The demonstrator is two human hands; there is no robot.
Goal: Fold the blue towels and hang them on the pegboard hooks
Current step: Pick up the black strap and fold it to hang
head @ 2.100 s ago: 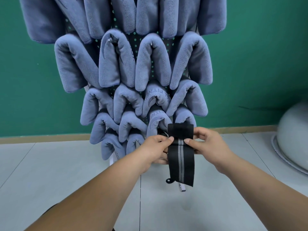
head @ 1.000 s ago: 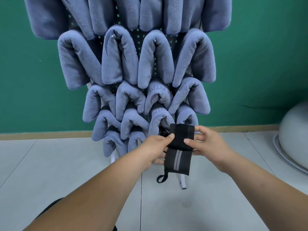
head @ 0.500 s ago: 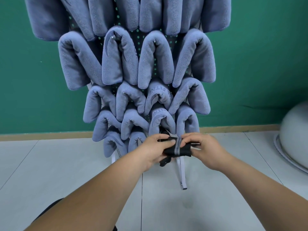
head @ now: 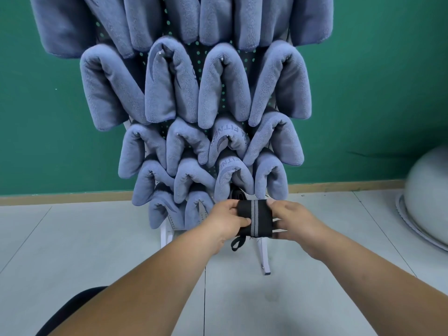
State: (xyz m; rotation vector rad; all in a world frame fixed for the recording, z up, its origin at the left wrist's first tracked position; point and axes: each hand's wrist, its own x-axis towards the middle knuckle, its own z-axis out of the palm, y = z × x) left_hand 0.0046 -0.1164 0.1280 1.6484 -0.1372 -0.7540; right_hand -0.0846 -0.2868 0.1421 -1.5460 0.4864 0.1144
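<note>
Several folded blue towels (head: 224, 86) hang in rows over the hooks of a standing pegboard (head: 194, 50) in front of me. Below the lowest towels, my left hand (head: 229, 220) and my right hand (head: 294, 220) hold a black strap with a grey stripe (head: 254, 218) between them, folded short. A small black loop (head: 237, 243) dangles from its lower left corner. Another bit of black strap (head: 238, 195) shows just under the lowest towels.
A green wall (head: 375, 93) stands behind the pegboard. The board's white legs (head: 264, 255) rest on the pale grey tiled floor (head: 72, 238). A large grey ball on a ring (head: 429, 195) sits at the right. A dark shape (head: 80, 301) is at the bottom left.
The strap hung long from both hands at first. My hands folded it up and bunched it, and now hold it spread as a short flat band slightly lower.
</note>
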